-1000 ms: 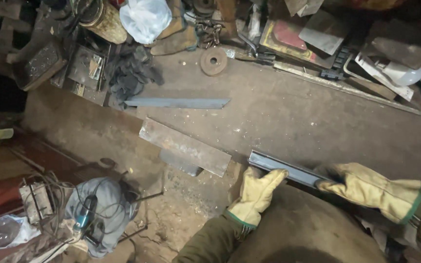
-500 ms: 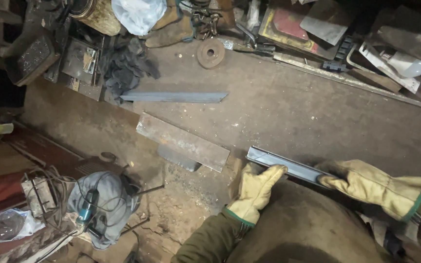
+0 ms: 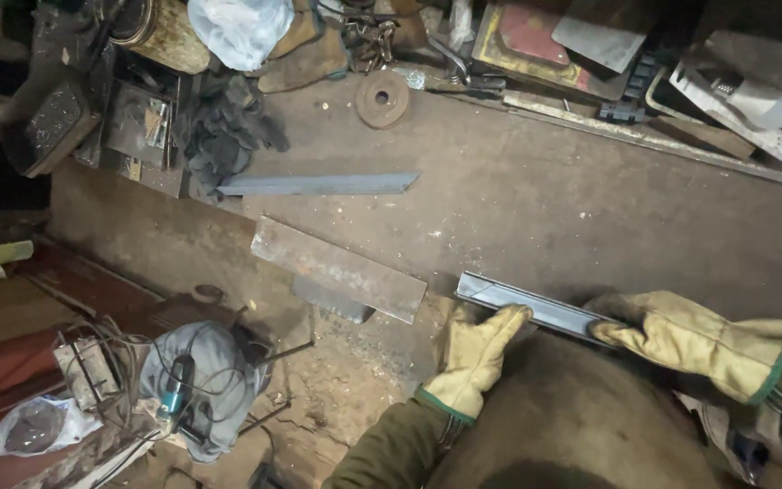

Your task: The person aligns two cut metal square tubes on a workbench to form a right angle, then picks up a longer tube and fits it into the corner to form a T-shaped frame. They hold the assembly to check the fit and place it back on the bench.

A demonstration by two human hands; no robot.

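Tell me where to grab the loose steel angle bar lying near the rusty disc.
Probably grip the angle bar mid-length, coming from above: it lies flat with both ends free. Its left end sits close to the dark rags, so the middle looks clearer. Both gloved hands are busy with another bar.
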